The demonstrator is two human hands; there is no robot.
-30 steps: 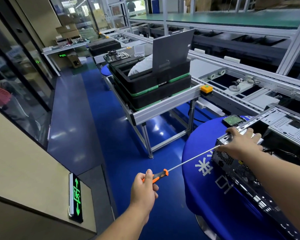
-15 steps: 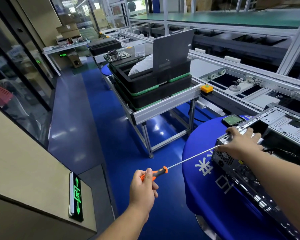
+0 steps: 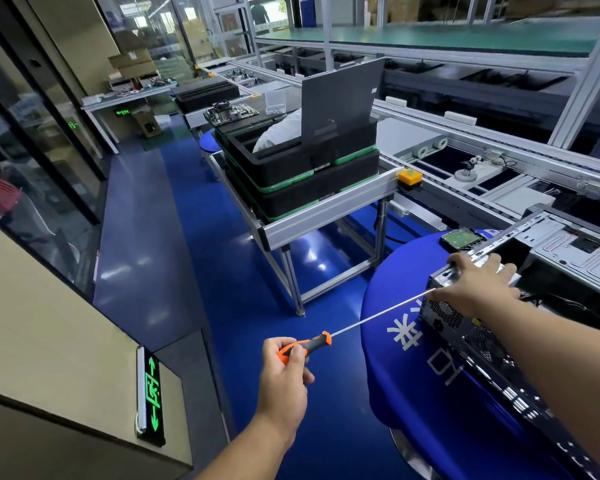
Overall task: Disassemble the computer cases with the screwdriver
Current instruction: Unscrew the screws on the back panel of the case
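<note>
The left hand point(image 3: 284, 372) is gripping the orange-and-black handle of a long screwdriver point(image 3: 305, 345), its fingers point(image 3: 297, 355) curled round it. The thin shaft is reaching up and to the right, its tip hidden under the right hand point(image 3: 478, 285) at the rear corner of the computer case point(image 3: 465, 327). That hand is resting on the case's top edge, fingers spread and fairly straight, pressing down. The case is lying on a worktop point(image 3: 413, 375) covered in blue cloth, with a hard drive point(image 3: 463, 239) sitting just beyond it.
</note>
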